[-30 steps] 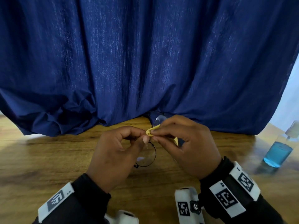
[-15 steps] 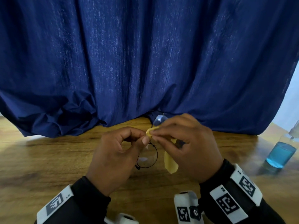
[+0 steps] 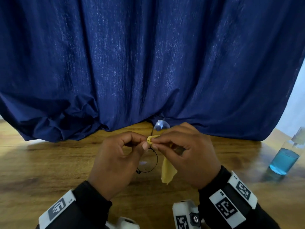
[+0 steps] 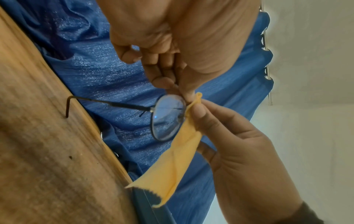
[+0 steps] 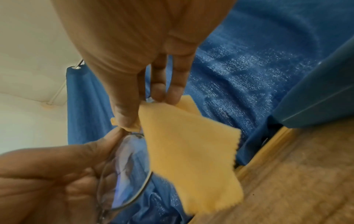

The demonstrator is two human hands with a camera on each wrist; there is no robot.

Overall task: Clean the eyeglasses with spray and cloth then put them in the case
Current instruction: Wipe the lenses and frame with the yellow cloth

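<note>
Thin black round-rimmed eyeglasses [image 3: 149, 164] [image 4: 168, 116] [image 5: 122, 171] hang above the wooden table [image 3: 49, 162] between both hands. My left hand [image 3: 115, 161] [image 4: 172, 84] [image 5: 57, 166] pinches the frame near the bridge. My right hand [image 3: 186, 151] [image 4: 220, 133] [image 5: 134, 106] pinches a yellow cloth [image 3: 167, 171] [image 4: 178, 154] [image 5: 187, 154] against the frame at the bridge, with most of the cloth dangling below. One lens [image 3: 161, 125] shows above the right fingers. The blue case [image 5: 316, 94] shows at the right edge of the right wrist view.
A clear spray bottle of blue liquid [image 3: 285, 159] stands on the table at the far right. A dark blue curtain [image 3: 148, 63] hangs along the table's back and bunches onto it just behind the hands.
The cloth's loose end has dropped into sight below my right hand. Both hands stay together at the glasses and sit slightly further right.
</note>
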